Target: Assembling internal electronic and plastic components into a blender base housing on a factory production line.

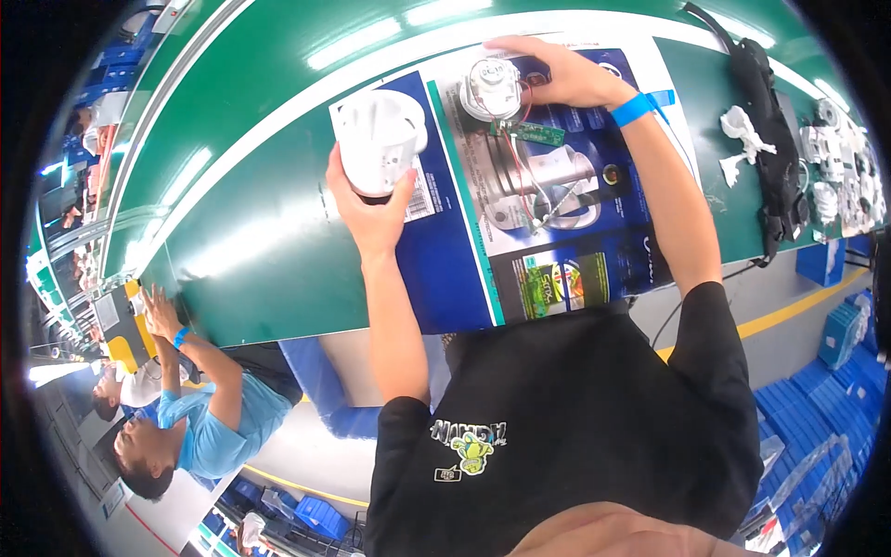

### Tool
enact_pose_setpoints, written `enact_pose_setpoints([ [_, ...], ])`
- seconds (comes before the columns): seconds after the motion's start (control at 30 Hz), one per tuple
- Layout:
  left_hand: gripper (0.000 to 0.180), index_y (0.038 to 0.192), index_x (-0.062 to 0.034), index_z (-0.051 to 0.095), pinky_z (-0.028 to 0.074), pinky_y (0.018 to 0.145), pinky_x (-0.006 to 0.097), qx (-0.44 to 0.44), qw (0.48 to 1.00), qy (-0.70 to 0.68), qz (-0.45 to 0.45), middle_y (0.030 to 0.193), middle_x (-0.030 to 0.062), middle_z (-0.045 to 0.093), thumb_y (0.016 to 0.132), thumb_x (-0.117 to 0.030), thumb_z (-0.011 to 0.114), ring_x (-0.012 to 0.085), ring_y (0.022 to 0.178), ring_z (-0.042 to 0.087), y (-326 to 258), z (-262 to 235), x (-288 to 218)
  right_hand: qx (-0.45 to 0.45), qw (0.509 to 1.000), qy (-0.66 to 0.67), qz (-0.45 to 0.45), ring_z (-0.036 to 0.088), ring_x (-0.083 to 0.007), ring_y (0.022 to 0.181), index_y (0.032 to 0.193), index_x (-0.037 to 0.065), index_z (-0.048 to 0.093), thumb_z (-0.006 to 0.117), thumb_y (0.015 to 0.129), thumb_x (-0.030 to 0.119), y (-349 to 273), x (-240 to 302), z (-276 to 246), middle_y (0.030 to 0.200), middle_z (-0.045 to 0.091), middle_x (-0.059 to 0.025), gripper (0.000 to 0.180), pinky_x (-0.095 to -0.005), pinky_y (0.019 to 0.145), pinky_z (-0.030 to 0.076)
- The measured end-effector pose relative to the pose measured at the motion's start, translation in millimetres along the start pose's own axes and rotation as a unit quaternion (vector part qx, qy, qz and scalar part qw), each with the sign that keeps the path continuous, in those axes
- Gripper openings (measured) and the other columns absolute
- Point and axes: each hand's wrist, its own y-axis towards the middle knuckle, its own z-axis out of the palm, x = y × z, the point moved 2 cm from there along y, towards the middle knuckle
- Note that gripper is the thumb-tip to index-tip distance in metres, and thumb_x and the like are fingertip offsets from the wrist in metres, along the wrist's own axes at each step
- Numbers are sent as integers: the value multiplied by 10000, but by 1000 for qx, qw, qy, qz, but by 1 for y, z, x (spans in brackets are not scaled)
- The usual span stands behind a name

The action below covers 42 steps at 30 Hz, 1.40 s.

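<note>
My left hand (369,202) grips a white round plastic housing (379,137) from below, holding it over the left edge of a flattened blue printed carton (464,269). My right hand (557,72), with a blue wristband, is closed on a round white and grey motor-like part (492,88) resting on the carton. A small green circuit board (538,133) hangs from that part by thin red and white wires (534,190). The two parts are a short way apart.
The carton lies on a green conveyor belt (251,213). White plastic parts (747,135) and a black strap-like cable (766,121) lie at the right. A co-worker in a light blue shirt (218,422) rests a hand on the belt's edge, lower left. Blue bins (817,408) stand lower right.
</note>
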Motion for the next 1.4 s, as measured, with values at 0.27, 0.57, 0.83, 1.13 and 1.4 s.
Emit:
enact_pose_setpoints([
  [0.27, 862, 1329, 40, 370, 382, 977, 372, 20, 999, 37, -1, 1250, 178, 465, 634, -194, 822, 271, 1152, 480, -2, 2, -4, -74, 986, -144, -28, 404, -262, 1290, 1359, 225, 463, 812, 589, 164, -4, 16, 28, 1357, 483, -99, 847, -402, 1102, 246],
  [0.57, 863, 1330, 57, 361, 372, 982, 363, 11, 999, 50, 3, 1249, 185, 464, 652, -218, 818, 263, 1154, 475, 1, 4, -9, -67, 984, -150, -67, 513, -213, 1183, 1332, 201, 479, 812, 622, 323, 6, 15, 36, 1259, 569, -76, 794, -444, 1104, 226],
  [0.83, 861, 1325, 54, 369, 380, 974, 363, 14, 998, 56, 18, 1248, 186, 472, 656, -249, 819, 265, 1147, 484, 0, 4, -8, -79, 983, -144, -81, 533, -226, 1156, 1307, 169, 503, 797, 636, 347, 5, 10, 36, 1240, 586, -87, 754, -445, 1103, 241],
  [1.13, 919, 1358, 39, 327, 367, 997, 375, 22, 999, 47, 15, 1294, 195, 443, 649, -277, 820, 287, 1179, 467, 1, 4, -4, -78, 982, -154, -75, 530, -225, 1161, 1306, 162, 509, 793, 639, 345, 4, 10, 37, 1253, 579, -91, 748, -433, 1109, 248],
  [1.4, 949, 1387, 22, 299, 354, 1020, 373, 53, 996, 55, 37, 1336, 208, 421, 659, -322, 802, 302, 1226, 445, -1, 6, -7, -94, 983, -129, -93, 532, -276, 1148, 1315, 153, 504, 820, 619, 315, 1, 13, 31, 1238, 583, -108, 781, -390, 1043, 360],
])
